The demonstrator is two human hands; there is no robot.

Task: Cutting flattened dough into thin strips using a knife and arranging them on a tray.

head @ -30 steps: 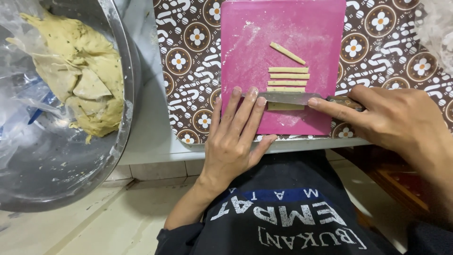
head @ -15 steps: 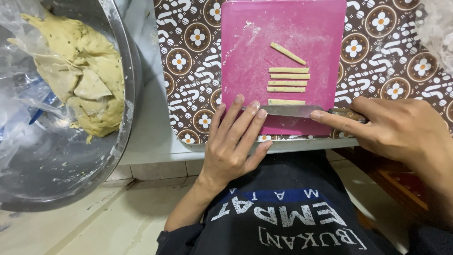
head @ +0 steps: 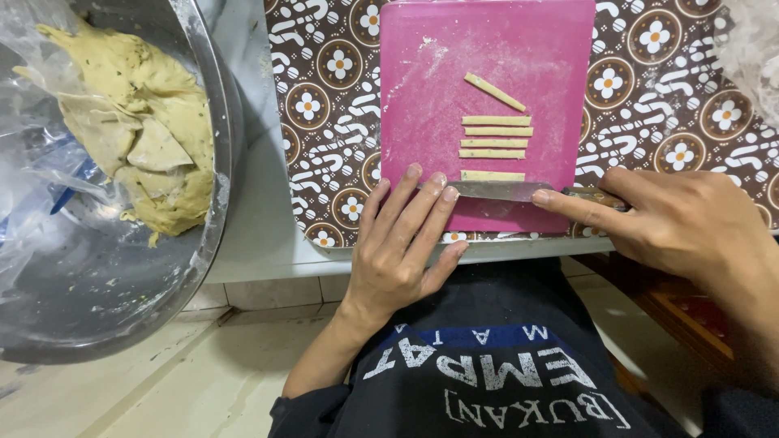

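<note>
Brown patterned cloth [head: 324, 105] with white flower medallions covers the counter below you, and the pink cutting board [head: 422, 97] sits square in the middle of it; take that board as the landmark for everything else.

From the head camera, looking straight down: on the board, right of its centre, five thin dough strips [head: 493, 142] are laid out; four lie level and stacked in a neat column, the topmost one tilts off at an angle; flour dusts the pink surface around them.

Your left hand [head: 398, 251] lies flat and open at the board's near edge, fingers stretched together, fingertips [head: 449, 193] resting on the board and touching the tip end of the knife [head: 499, 191]; it grips nothing. Your right hand [head: 690, 223] comes in from the board's right side, wrapped around the knife handle, index finger stretched along the top of the blade; the blade lies level across the board's near part, just below the lowest strip; whether it touches that strip, I cannot tell.

Well to the left of the board, off the cloth, a large metal bowl [head: 219, 97] holds a lump of pale yellow dough [head: 146, 138] flecked with green, with clear plastic wrap [head: 40, 186] crumpled beside it inside the bowl. At the board's far right, another bit of clear plastic [head: 751, 49] shows in the corner; below the board's near edge, your dark printed shirt [head: 487, 357] fills the bottom of the view.
</note>
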